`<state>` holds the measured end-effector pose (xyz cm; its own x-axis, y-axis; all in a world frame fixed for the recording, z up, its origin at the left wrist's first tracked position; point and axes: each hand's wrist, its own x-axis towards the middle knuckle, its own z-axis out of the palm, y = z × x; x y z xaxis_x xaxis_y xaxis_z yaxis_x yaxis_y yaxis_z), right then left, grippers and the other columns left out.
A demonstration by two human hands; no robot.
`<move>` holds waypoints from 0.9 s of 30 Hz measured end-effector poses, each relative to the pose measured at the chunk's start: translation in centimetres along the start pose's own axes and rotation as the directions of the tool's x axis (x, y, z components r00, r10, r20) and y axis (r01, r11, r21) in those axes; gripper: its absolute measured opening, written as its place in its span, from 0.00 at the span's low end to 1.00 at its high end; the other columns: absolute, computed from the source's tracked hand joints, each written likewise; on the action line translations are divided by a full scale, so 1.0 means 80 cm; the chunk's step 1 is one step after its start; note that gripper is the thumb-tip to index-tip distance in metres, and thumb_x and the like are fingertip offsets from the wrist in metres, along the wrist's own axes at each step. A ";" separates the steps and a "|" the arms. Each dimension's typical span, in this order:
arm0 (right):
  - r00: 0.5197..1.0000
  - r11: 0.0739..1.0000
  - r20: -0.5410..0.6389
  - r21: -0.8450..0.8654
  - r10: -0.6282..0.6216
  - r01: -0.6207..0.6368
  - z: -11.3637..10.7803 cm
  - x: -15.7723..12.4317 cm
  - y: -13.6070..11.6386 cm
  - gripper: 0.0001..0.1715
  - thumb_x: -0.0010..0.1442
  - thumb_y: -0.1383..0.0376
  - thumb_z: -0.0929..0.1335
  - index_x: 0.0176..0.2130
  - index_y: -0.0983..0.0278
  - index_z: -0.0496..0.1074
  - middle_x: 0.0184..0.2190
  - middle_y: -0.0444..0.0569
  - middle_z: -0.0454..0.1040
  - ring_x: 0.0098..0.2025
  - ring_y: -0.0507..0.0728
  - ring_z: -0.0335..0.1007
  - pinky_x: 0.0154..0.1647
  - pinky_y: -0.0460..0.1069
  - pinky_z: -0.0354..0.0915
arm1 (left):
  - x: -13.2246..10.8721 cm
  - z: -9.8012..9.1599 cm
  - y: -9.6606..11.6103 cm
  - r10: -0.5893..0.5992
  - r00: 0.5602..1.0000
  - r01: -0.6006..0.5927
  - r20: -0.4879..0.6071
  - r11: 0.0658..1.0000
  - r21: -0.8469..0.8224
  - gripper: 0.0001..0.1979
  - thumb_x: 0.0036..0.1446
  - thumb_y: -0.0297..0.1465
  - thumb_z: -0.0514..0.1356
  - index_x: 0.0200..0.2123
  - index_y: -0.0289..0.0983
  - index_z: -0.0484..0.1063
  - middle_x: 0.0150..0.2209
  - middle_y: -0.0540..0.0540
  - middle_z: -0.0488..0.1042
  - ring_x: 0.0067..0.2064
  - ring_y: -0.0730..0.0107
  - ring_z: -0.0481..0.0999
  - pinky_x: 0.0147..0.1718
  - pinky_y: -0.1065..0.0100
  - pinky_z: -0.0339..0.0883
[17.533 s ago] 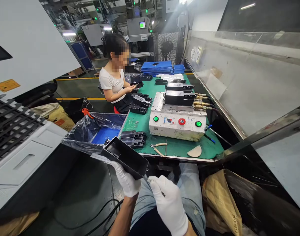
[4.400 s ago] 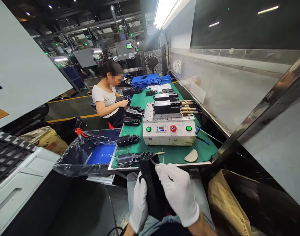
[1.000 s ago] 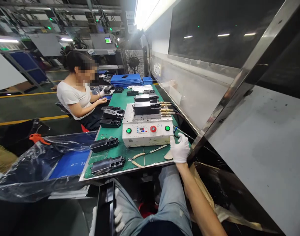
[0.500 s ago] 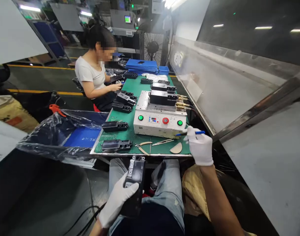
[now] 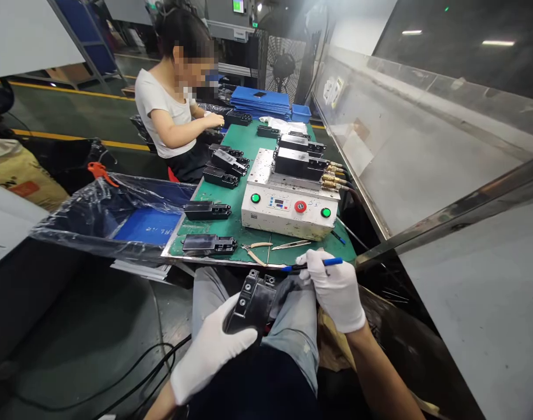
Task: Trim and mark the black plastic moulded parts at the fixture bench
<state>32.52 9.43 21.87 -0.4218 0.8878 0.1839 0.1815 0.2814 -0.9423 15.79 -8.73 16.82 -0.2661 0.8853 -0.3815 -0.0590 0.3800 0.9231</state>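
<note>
My left hand (image 5: 209, 356), in a white glove, is shut on a black plastic housing (image 5: 251, 303) and holds it low over my thigh. My right hand (image 5: 332, 291), also gloved, grips a blue-handled tool (image 5: 312, 264). The tool lies crosswise just above the housing, and its dark tip points left. I cannot tell whether the tip touches the housing. The housing's underside is partly hidden by my left hand.
A green-matted bench (image 5: 196, 224) holds a white control unit (image 5: 288, 216), pliers (image 5: 255, 252) and black housings (image 5: 207, 245). A plastic-lined bin (image 5: 118, 192) stands to its left. A seated co-worker (image 5: 165, 111) handles parts at the bench's far side.
My right hand has come down from above the bench with the blue-handled tool, now near the housing. The housing has tilted and moved toward my right hand, over my thigh.
</note>
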 end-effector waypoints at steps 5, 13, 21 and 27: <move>0.997 0.996 0.073 0.085 0.018 -0.024 0.014 -0.005 -0.008 0.25 0.69 0.47 0.68 0.33 0.62 0.80 0.21 0.45 0.78 0.21 0.52 0.75 0.23 0.44 0.71 | -0.004 0.010 0.006 -0.078 0.997 0.078 -0.005 0.997 0.019 0.32 0.52 0.33 0.66 0.62 0.38 0.71 0.54 0.44 0.81 0.53 0.53 0.78 0.55 0.60 0.70; 0.995 0.998 0.100 0.061 -0.004 -0.002 0.035 0.006 -0.001 0.26 0.68 0.46 0.69 0.31 0.63 0.80 0.19 0.45 0.76 0.19 0.51 0.71 0.22 0.45 0.70 | -0.011 0.014 0.016 -0.085 0.996 0.085 -0.016 0.996 0.011 0.33 0.50 0.29 0.66 0.61 0.39 0.72 0.51 0.46 0.82 0.48 0.56 0.79 0.49 0.63 0.72; 0.976 0.997 0.212 0.068 -0.054 0.041 0.038 -0.009 -0.011 0.24 0.71 0.50 0.67 0.31 0.61 0.79 0.27 0.47 0.82 0.25 0.55 0.80 0.30 0.47 0.77 | -0.012 0.011 0.022 -0.050 0.999 0.050 0.002 0.999 -0.002 0.27 0.53 0.30 0.66 0.57 0.42 0.75 0.49 0.48 0.82 0.48 0.57 0.78 0.49 0.65 0.69; 0.962 0.985 0.227 -0.050 -0.151 0.166 0.044 -0.018 0.006 0.20 0.72 0.56 0.66 0.33 0.61 0.79 0.29 0.47 0.83 0.26 0.55 0.81 0.28 0.46 0.76 | -0.009 0.012 0.020 -0.038 0.999 0.038 0.019 0.999 0.018 0.24 0.54 0.30 0.64 0.56 0.42 0.75 0.49 0.48 0.82 0.48 0.58 0.77 0.49 0.65 0.69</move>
<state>30.05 7.02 20.16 -0.6346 0.7293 0.2557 0.1533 0.4430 -0.8833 16.78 -8.50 18.54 -0.2457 0.8750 -0.4172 -0.0521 0.4178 0.9070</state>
